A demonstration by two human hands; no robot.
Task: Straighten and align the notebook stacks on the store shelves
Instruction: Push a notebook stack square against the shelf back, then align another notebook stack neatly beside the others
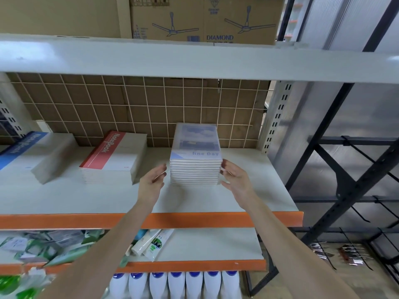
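Lots we can't make out here: the blue stack point(28, 152) at far left is cut off by the frame edge and blurred, the green packets point(43, 247) on the lower shelf are a smeared jumble, and the stuff hanging on the black rack point(336, 253) at lower right is too small to tell. Our arms cover part of the tubes point(151, 242) too.

Counting what we can: three notebook stacks on the shelf point(205, 201), namely blue, red point(112, 157) and the "fine Day" stack point(196, 156). That last one looks like roughly a dozen books, but the edges blur together so we won't swear to it. Seven white bottles point(177, 283) with blue caps line the bottom shelf, at least two tubes sit above them, and one fan box point(205, 18) sits up top.

Hands: both arms reach up and forward, palms facing each other with the fine Day stack between them. Our left hand point(151, 182) is loose, fingers slightly curved and just short of the stack's left side, not touching, holding nothing. Our right hand point(235, 180) has relaxed fingers whose tips meet the right edge of the stack, more of a press than a grab. The red stack sits well off to the outside of the left fingers, the blue one further still
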